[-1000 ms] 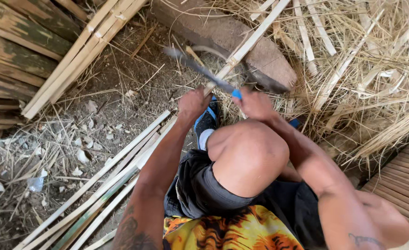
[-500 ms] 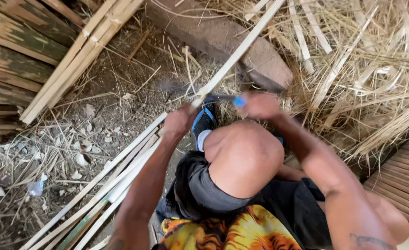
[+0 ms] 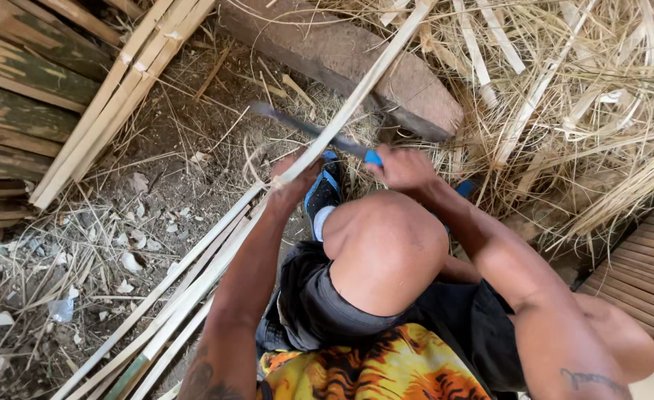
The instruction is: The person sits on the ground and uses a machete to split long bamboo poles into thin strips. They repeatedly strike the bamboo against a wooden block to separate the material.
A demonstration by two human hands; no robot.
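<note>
Gripping one bamboo strip [image 3: 356, 104], left hand [image 3: 291, 184]; right hand [image 3: 404, 167], one knife [image 3: 308, 127].

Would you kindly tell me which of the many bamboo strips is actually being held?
The long pale strip running diagonally up from the left hand, crossed by the blue-handled knife; the others lie loose on the ground.

arms: bare, tattooed | shorts [image 3: 319, 304]: dark grey | shirt [image 3: 371, 367]: orange-yellow, tiger-like print | shoe [image 3: 325, 189]: black-blue, possibly a sneaker

No packages, labels, signs or screens.
</note>
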